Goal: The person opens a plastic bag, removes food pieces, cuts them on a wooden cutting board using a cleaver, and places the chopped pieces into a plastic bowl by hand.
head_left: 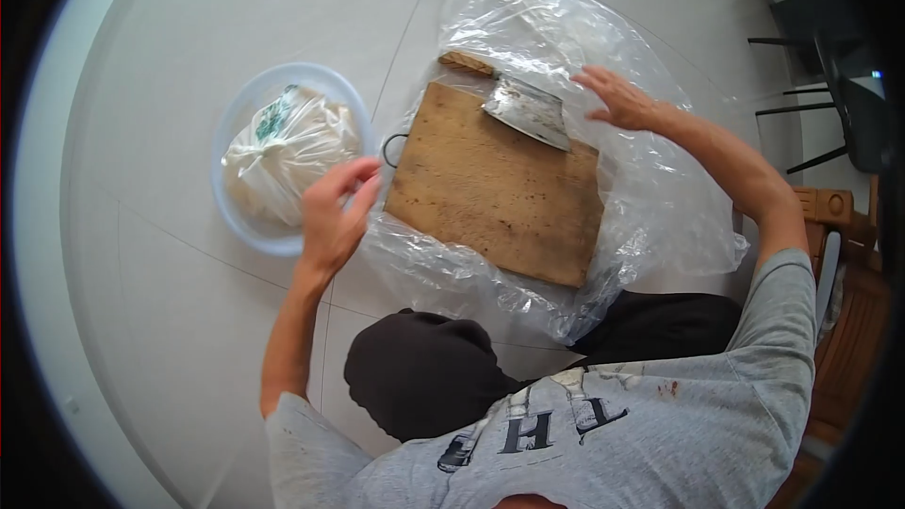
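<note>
A wooden cutting board (500,188) lies on a clear plastic sheet (660,188) on the floor. Across its top right edge rests a cleaver (526,109) with a wooden handle pointing up and left. My left hand (337,212) is between the board and a pale blue basin (226,193), its fingers bent and partly spread, holding nothing visible. In the basin sits a knotted white plastic bag (297,155) with green print. My right hand (617,99) hovers over the sheet, right of the cleaver blade, fingers apart and empty. A metal ring handle sticks out from the board's left side.
Grey floor tiles (189,292) surround the sheet. Dark-clothed knees (424,368) are close to the board's near side. A black chair (834,104) stands at the upper right, and brown wooden furniture (853,349) is at the right edge.
</note>
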Demonstrator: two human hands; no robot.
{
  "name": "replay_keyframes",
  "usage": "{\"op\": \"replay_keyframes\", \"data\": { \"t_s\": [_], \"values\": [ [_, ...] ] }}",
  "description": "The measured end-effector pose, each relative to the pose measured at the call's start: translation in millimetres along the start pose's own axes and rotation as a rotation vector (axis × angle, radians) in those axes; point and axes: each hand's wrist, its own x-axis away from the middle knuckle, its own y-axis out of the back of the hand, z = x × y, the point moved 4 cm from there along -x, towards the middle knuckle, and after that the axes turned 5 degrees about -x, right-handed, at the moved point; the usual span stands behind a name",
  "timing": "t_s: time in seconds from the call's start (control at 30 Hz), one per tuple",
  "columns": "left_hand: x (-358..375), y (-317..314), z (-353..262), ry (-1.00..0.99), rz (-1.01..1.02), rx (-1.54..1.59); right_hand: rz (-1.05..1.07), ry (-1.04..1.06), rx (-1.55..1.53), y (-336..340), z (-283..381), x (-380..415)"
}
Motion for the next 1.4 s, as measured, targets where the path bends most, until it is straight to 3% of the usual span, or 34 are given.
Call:
{"op": "replay_keyframes", "data": {
  "t_s": [0.03,0.13,0.2,0.3,0.4,0.5,0.53,0.6,0.7,0.8,0.9,1.0,1.1,1.33,1.4],
  "values": [
    [-26,-21,-1,-0.027,0.137,-0.050,0.159,-0.084,-0.043,-15,-9,9],
    [-100,-81,19,-0.177,0.391,-0.324,0.286,-0.294,0.114,-25,-25,37],
    [-137,-102,37,-0.303,0.356,-0.374,0.248,-0.382,0.170,-37,-62,53],
    [-179,-122,42,-0.284,0.390,-0.528,0.131,-0.392,0.231,-54,-121,85],
    [-218,-141,45,-0.173,0.275,-0.554,0.099,-0.325,0.092,-86,-165,102],
    [-259,-175,79,0.132,0.120,-0.525,-0.011,-0.223,-0.119,-98,-176,95],
    [-263,-182,88,0.253,0.072,-0.494,-0.071,-0.239,-0.104,-99,-168,96],
    [-271,-194,103,0.295,0.088,-0.562,-0.176,-0.266,-0.071,-91,-146,110],
    [-282,-193,116,0.363,0.031,-0.465,-0.097,-0.473,-0.148,-100,-148,123],
    [-283,-175,137,0.247,-0.249,-0.357,-0.119,-0.397,-0.080,-106,-161,113],
    [-276,-148,129,0.288,-0.399,-0.290,-0.091,-0.361,0.016,-95,-169,94],
    [-275,-137,110,0.302,-0.548,-0.247,-0.136,-0.382,0.418,-91,-188,82],
    [-286,-132,119,0.316,-0.590,-0.242,-0.097,-0.408,0.521,-93,-197,69],
    [-310,-133,69,0.190,-0.655,-0.254,-0.386,-0.591,0.528,-99,-208,98],
    [-303,-128,66,0.189,-0.498,-0.564,-0.412,-0.554,0.380,-101,-199,86]
  ]
}}
